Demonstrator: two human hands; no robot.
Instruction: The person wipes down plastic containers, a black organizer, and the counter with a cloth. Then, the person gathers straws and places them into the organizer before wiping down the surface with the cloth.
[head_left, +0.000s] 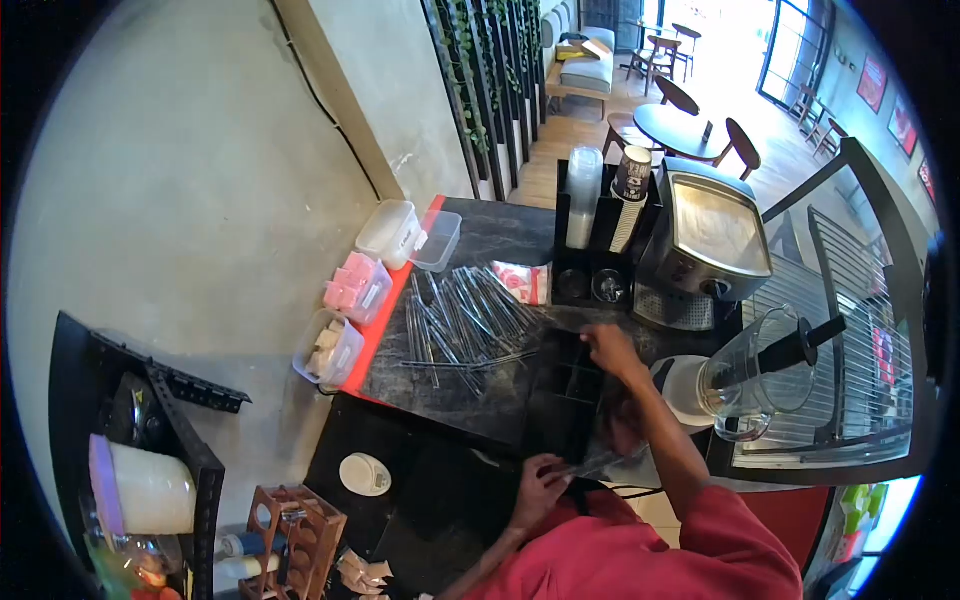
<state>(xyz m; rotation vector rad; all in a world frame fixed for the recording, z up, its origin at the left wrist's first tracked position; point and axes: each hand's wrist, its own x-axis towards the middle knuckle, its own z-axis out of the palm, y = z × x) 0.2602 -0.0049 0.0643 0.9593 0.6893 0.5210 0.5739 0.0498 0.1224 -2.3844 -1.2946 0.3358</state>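
Note:
A black compartment organizer [565, 385] lies on the dark counter in front of me. My right hand [612, 350] is at its far right corner, fingers curled over the rim. Near the organizer's front end, my left hand [541, 488] has its fingers pinched together on thin clear wrapped straws [595, 465], which stick out to the right; their number is unclear. Left of the organizer, a loose pile of wrapped straws [465, 320] spreads over the counter. A red and white packet [522, 283] touches the far side of the pile.
Tubs with pink packets [357, 285] and brown packets [330, 348] line the counter's red left edge. A cup holder [600, 215], a steel-topped machine [715, 230], a clear jug [765, 375] and a glass display case [850, 330] stand right. A round white device [364, 475] sits lower left.

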